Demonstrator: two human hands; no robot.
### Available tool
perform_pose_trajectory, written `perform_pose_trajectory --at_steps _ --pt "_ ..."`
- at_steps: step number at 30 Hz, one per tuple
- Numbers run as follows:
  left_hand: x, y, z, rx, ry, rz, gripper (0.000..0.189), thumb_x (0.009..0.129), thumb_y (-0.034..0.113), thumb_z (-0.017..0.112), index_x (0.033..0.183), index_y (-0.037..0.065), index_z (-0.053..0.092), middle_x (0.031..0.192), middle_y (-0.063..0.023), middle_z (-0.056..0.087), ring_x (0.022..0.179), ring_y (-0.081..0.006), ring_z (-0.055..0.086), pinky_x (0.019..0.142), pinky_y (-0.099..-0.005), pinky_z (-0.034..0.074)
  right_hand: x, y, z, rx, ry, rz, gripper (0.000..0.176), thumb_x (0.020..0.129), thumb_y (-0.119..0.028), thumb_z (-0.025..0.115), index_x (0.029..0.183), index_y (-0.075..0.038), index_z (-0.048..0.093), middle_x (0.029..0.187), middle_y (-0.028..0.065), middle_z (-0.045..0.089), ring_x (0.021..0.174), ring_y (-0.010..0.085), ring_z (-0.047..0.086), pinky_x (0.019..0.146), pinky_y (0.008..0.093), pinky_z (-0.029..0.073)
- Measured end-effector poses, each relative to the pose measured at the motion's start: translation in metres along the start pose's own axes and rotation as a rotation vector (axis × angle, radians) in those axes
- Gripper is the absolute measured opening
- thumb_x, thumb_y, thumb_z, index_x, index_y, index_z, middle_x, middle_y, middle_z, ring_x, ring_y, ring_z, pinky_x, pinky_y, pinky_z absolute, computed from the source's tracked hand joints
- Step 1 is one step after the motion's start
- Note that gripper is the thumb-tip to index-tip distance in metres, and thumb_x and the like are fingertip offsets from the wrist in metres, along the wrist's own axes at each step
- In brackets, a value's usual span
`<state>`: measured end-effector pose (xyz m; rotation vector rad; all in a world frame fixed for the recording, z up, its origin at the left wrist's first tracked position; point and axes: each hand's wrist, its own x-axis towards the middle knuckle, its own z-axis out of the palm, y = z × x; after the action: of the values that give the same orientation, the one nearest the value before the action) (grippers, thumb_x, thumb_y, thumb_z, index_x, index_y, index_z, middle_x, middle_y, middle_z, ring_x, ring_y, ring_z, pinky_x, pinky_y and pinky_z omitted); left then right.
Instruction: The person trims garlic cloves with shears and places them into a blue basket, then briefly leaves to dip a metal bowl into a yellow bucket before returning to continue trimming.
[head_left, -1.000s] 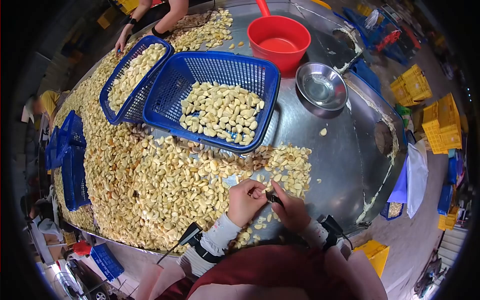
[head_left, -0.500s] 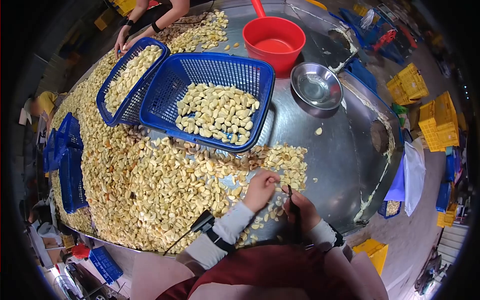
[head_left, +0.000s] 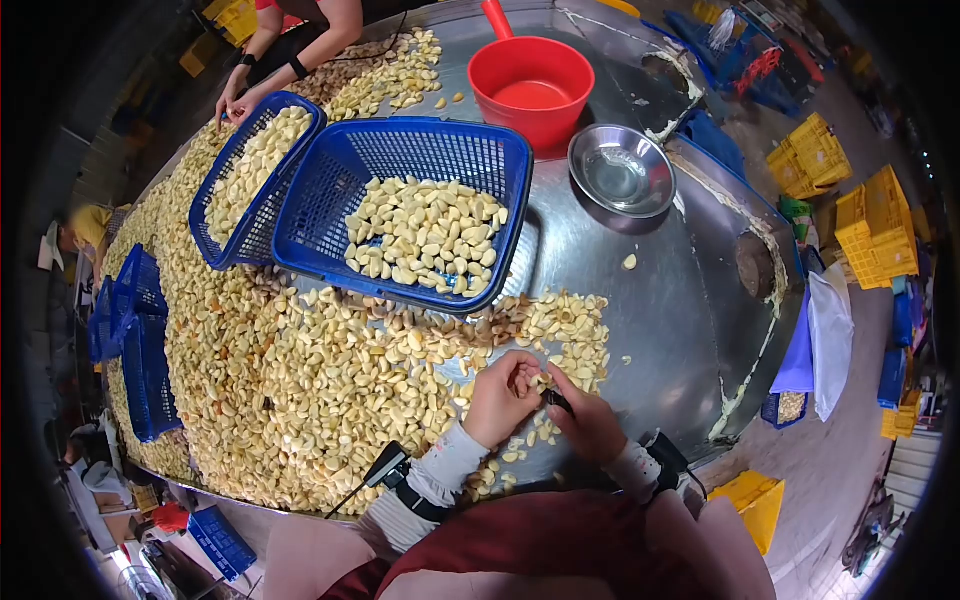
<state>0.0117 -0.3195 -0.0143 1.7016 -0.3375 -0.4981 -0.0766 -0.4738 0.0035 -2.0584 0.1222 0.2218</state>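
Note:
My left hand (head_left: 502, 396) is closed in a pinch on a pale clove (head_left: 542, 382) above the table's near part. Close beside it, my right hand (head_left: 588, 418) grips a small dark-handled tool (head_left: 557, 400), its end at the clove. Peeled-looking pale cloves (head_left: 330, 390) form a broad heap left of my hands, with a smaller pile (head_left: 568, 325) just beyond them. A blue basket (head_left: 400, 135) partly filled with cloves stands farther away, and a second blue basket (head_left: 205, 200) leans tilted against its left side.
A red dipper (head_left: 535, 125) and a metal bowl (head_left: 622, 170) stand on the metal table (head_left: 660, 320). Another person's hands (head_left: 238, 105) are at the far left. Blue baskets (head_left: 148, 375) lie at the left edge; yellow crates (head_left: 878, 228) stand on the right.
My hands have come together, and the dark tool has turned from upright toward my left hand. The view has shifted slightly. The other person's hands have moved a little left.

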Motion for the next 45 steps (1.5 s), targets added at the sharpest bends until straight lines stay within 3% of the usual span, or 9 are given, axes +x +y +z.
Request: perform_pose_trajectory --at_steps 14,17,19,21,29,33,39,43,45 --pt "-0.024 0.01 0.008 0.119 0.276 0.068 0.039 0.072 -0.007 0.064 0.108 0.002 0.053 0.078 -0.0063 0.066 0.061 -0.0105 0.058 0.058 -0.0225 0.047 0.001 -0.007 0.007 -0.082 -0.018 -0.049 0.06 0.089 -0.021 0.056 0.141 -0.005 0.032 0.091 0.0196 0.065 0.075 0.0383 0.064 0.066 0.0432 0.049" --pt "-0.027 0.005 0.009 -0.074 0.258 0.005 0.038 0.073 -0.009 0.063 0.108 0.002 0.053 0.078 -0.0048 0.064 0.065 -0.0103 0.058 0.06 -0.0211 0.046 0.003 0.016 0.016 0.41 -0.04 0.035 0.058 0.09 -0.02 0.052 0.141 -0.001 0.031 0.084 0.0103 0.064 0.065 0.0267 0.063 0.059 0.0359 0.048" --pt "-0.028 -0.01 0.007 -0.263 0.226 -0.079 0.037 0.073 -0.01 0.061 0.108 0.001 0.053 0.08 -0.0042 0.062 0.068 -0.01 0.058 0.062 -0.0201 0.046 0.003 0.007 0.005 1.285 -0.223 0.341 0.056 0.092 -0.021 0.049 0.141 0.0 0.032 0.075 0.0013 0.056 0.057 0.0128 0.053 0.052 0.0261 0.043" --pt "-0.023 -0.047 -0.006 -0.384 0.292 -0.173 0.034 0.075 -0.01 0.059 0.107 0.001 0.055 0.087 -0.0037 0.058 0.075 -0.0105 0.055 0.067 -0.0202 0.044 0.0 0.002 0.0 1.27 -0.105 0.468 0.055 0.092 -0.022 0.047 0.141 -0.001 0.033 0.072 0.0008 0.052 0.055 0.0106 0.048 0.05 0.0233 0.04" --pt "-0.032 -0.04 -0.008 0.94 -0.26 0.31 0.016 0.078 0.01 0.059 0.093 0.004 0.056 0.082 -0.0118 0.051 0.074 -0.0281 0.058 0.062 -0.0341 0.049 0.005 0.013 0.004 0.954 -0.103 0.466 0.05 0.093 -0.02 0.044 0.138 0.0 0.037 0.072 -0.0003 0.051 0.053 0.008 0.045 0.048 0.0198 0.039" --pt "-0.029 -0.025 -0.01 0.993 -0.226 0.326 0.013 0.079 0.009 0.057 0.091 0.005 0.055 0.08 -0.0098 0.052 0.071 -0.0261 0.059 0.061 -0.0346 0.049 0.006 0.005 0.0 0.937 -0.066 0.474 0.044 0.093 -0.019 0.043 0.133 0.002 0.042 0.071 0.0013 0.049 0.05 0.0087 0.042 0.048 0.0218 0.038" --pt "0.044 0.107 -0.103 0.84 0.504 0.608 0.034 0.081 0.022 0.067 0.103 -0.001 0.055 0.081 -0.0142 0.047 0.074 -0.0291 0.05 0.062 -0.0375 0.041 0.009 0.025 0.006 0.974 -0.004 0.454 0.043 0.094 -0.017 0.044 0.133 0.001 0.042 0.072 -0.0007 0.05 0.05 0.0061 0.044 0.046 0.0199 0.037" --pt "0.059 0.109 -0.103 0.97 0.479 0.555 0.049 0.074 0.028 0.073 0.107 -0.004 0.055 0.093 -0.018 0.044 0.085 -0.0311 0.044 0.073 -0.0408 0.036 0.012 0.021 0.005 0.97 0.008 0.403 0.041 0.094 -0.015 0.044 0.133 0.0 0.043 0.072 -0.0006 0.049 0.05 0.0053 0.041 0.045 0.0197 0.035" --pt "0.039 0.074 -0.069 0.95 0.322 0.766 0.023 0.074 0.013 0.066 0.093 0.001 0.061 0.08 -0.0097 0.047 0.078 -0.0279 0.049 0.07 -0.0383 0.039 0.009 0.023 0.002 0.912 0.018 0.401 0.042 0.093 -0.015 0.049 0.131 0.0 0.045 0.071 -0.0004 0.05 0.051 0.0061 0.044 0.046 0.0212 0.037"
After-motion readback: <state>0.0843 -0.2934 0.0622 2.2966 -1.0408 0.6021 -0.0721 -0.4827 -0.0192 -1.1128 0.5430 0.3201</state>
